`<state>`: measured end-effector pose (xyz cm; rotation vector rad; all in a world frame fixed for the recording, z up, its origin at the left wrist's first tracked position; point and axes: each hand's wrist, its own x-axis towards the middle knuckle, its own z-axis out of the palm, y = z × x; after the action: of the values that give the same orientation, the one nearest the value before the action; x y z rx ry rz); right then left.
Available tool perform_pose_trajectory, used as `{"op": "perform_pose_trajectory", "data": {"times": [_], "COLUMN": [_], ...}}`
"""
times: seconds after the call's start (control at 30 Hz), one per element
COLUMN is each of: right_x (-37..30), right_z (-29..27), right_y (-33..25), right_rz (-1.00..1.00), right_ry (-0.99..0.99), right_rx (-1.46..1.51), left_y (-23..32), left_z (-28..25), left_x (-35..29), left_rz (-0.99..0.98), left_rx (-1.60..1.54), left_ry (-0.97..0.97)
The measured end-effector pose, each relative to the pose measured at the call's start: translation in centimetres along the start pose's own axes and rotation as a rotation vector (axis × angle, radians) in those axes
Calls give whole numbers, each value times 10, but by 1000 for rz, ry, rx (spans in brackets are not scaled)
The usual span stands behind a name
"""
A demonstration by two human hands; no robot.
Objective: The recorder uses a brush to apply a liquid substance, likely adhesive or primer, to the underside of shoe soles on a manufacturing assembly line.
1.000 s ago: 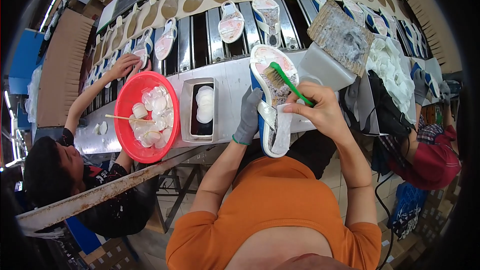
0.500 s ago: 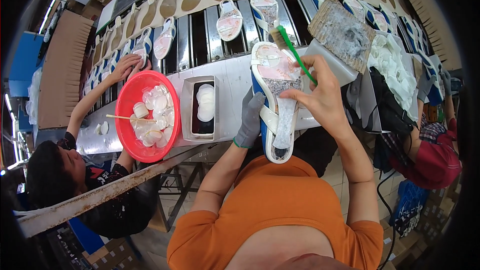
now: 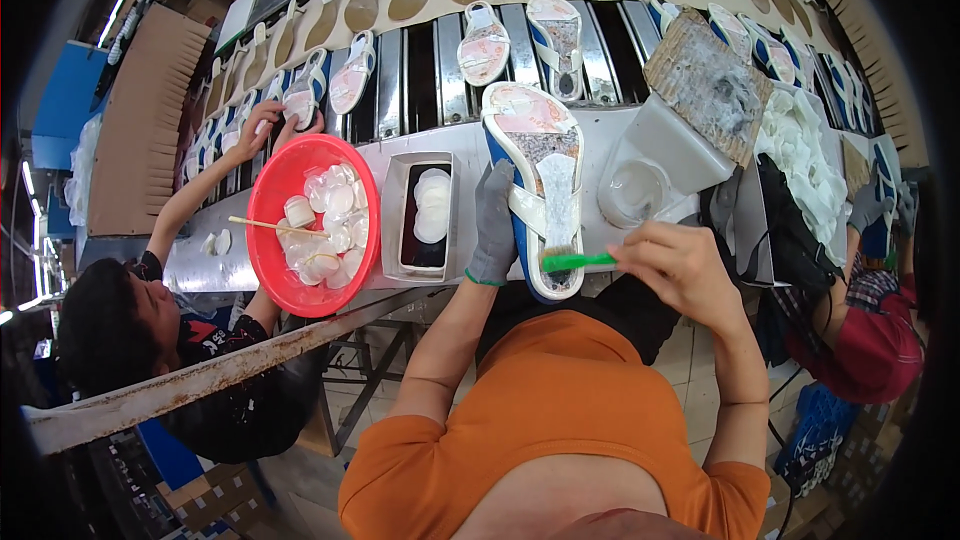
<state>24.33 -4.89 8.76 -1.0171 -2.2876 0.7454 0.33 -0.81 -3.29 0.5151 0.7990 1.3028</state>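
A white and blue sandal (image 3: 534,130) is held upright in front of me, its toe end pointing away. My left hand (image 3: 494,232), in a grey glove, grips it along its left side. A whitish translucent strip (image 3: 557,202) lies along the middle of the footbed, from the arch toward the heel. My bare right hand (image 3: 678,265) is closed around the handle of a green brush (image 3: 584,261). The brush head lies across the heel, over the strip's lower end, and the bristles seem to touch there.
A red basin (image 3: 259,258) of clear round pieces and a pale box (image 3: 451,220) with white discs stand left. Right is a translucent tub (image 3: 608,175) beside a fibrous board (image 3: 703,85). Sandals line the roller conveyor (image 3: 420,90). Co-workers sit either side; a rusty bar (image 3: 180,383) crosses lower left.
My right thumb and fingers have left the strip. The brush has swung from above the toe down to the heel. The left hand still holds the sandal.
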Motion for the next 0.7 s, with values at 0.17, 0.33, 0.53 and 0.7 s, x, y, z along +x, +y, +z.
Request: {"op": "perform_pose_trajectory", "data": {"times": [0.17,0.33,0.53,0.7], "right_x": [-1,30,58,44], "right_z": [-16,-13,-18,-39], "right_y": [1,26,34,34], "right_rz": [-6,205,139,204], "right_ry": [-134,170,638,786], "right_rx": [185,-32,-22,257], "left_y": [-2,4,38,87], "left_z": [-1,10,22,37], "left_x": [-6,-8,-2,40], "left_rz": [-18,-7,-107,812], "left_rx": [31,73,-54,16], "left_ry": [1,-56,-65,189]}}
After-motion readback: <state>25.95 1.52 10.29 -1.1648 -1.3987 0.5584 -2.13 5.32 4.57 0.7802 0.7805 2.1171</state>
